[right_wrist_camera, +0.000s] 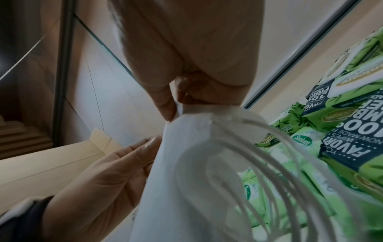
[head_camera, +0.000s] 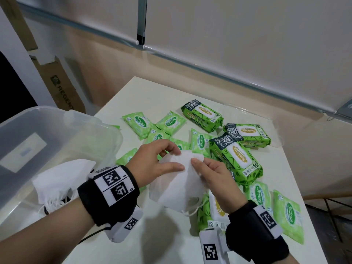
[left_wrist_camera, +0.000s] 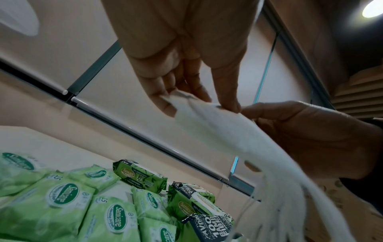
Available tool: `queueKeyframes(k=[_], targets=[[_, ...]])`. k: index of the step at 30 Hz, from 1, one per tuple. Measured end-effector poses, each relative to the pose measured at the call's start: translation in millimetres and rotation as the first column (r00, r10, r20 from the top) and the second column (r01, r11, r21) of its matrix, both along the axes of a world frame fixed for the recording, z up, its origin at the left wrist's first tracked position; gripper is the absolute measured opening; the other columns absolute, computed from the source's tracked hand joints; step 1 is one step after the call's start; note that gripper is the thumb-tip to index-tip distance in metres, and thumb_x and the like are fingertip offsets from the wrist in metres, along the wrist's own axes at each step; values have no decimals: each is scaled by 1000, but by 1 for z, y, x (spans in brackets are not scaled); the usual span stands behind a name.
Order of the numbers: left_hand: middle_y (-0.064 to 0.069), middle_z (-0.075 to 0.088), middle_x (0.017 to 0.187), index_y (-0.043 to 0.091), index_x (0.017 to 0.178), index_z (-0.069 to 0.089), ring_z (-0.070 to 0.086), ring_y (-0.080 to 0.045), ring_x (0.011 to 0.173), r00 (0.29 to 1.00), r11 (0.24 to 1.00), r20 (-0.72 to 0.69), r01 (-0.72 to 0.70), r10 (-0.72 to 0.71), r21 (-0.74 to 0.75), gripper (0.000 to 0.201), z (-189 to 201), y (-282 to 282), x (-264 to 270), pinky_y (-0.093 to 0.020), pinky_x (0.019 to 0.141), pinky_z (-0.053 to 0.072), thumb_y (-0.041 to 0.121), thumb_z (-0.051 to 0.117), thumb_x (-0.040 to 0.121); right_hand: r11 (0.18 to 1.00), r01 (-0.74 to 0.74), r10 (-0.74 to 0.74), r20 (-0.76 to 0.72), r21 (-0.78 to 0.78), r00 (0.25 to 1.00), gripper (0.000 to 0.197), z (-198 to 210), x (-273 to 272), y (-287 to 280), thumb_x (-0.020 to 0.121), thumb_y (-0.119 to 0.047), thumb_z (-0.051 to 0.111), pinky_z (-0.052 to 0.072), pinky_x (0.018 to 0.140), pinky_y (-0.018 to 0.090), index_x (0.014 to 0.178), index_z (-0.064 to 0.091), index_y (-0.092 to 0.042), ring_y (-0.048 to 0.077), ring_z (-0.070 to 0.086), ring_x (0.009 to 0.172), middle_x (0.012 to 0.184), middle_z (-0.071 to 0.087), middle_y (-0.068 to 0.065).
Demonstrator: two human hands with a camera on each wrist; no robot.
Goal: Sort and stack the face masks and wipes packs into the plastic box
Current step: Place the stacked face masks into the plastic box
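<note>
Both hands hold a stack of white face masks (head_camera: pixel 177 185) in the air above the middle of the tabletop (head_camera: pixel 152 88), over the scattered packs. The left hand (head_camera: pixel 154 162) pinches the stack's far upper edge: its thumb lies flat across the top face while the fingers curl round the far rim, fingertips (left_wrist_camera: pixel 159 96) pressing the cloth from beneath. The right hand (head_camera: pixel 215 180) grips the same end from the other side, thumb on top and just beside the left thumb, its fingers (right_wrist_camera: pixel 199 88) curled under the stack. The ear loops (right_wrist_camera: pixel 238 155) hang down from the near end of the masks, towards the right wrist.

More white masks (head_camera: pixel 61 178) lie inside the clear plastic box (head_camera: pixel 57 119), which stands at the tabletop's left edge, just beside the left wrist.

Small light-green wipes packs (head_camera: pixel 137 123) lie spread around the middle of the tabletop, some overlapping, and two more (head_camera: pixel 287 214) sit by the right edge near the right wrist. Large dark-green wipes packs (head_camera: pixel 236 157) lie towards the far right corner, one partly under the held masks' right side.
</note>
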State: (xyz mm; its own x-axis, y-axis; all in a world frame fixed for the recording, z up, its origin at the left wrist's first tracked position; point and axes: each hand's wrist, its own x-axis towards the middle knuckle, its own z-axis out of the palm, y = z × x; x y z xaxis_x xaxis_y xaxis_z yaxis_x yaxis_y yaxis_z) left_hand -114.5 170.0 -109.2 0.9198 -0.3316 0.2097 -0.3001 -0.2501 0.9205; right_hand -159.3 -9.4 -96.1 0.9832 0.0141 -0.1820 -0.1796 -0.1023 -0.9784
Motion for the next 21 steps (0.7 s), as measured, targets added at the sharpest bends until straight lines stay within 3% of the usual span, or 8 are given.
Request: queueKeyframes(k=[2,4,6,9,13,17,21], targets=[[28,61,82,33,81,62,52,3,74,1000,1000,-30,7,-7,6,30,-3,1,1,-6,62,37,22,84,66,999,-16,17,9,-37,1000,47,0,-1,1,87,-34,62,40,60,27,83,60,13,20,51,66,73,60,15],[26,62,81,34,81,61,51,3,72,999,1000,-32,14,-13,19,30,-4,1,0,-6,61,37,23,84,65,997,-42,43,18,-60,999,65,1,-1,3,77,-46,61,39,64,32,92,56,18,22,51,69,77,59,18],[20,61,80,35,81,61,50,4,71,999,999,-33,13,-12,39,31,-4,1,0,-6,60,37,25,85,64,996,-63,64,21,-62,998,56,0,-1,1,83,-41,60,43,63,31,95,60,15,22,55,70,80,63,19],[18,62,80,35,78,60,50,3,70,998,997,-41,42,-39,64,29,-3,2,0,-7,61,38,27,84,65,994,-87,87,-3,-68,996,29,0,-1,-2,98,-19,52,50,60,23,97,68,6,17,63,69,82,70,15],[18,57,65,32,68,57,49,1,64,998,994,-24,64,-62,92,24,-4,4,1,-9,58,35,25,78,74,987,-107,107,-2,-124,994,24,2,0,-2,98,-13,49,52,62,25,92,71,-4,12,65,67,79,72,9],[23,56,65,28,70,56,49,2,65,997,995,-40,65,-62,81,21,-4,5,2,-8,59,37,22,71,82,970,-126,136,34,-207,990,23,4,2,-4,98,-17,51,51,69,35,95,71,-7,17,65,73,86,73,17],[19,58,71,33,75,57,50,1,65,995,997,-74,68,-66,26,15,-4,4,1,-13,64,42,36,71,70,960,-142,161,63,-240,985,39,2,3,-2,86,-36,52,45,66,36,91,70,-2,20,59,71,88,69,26]])
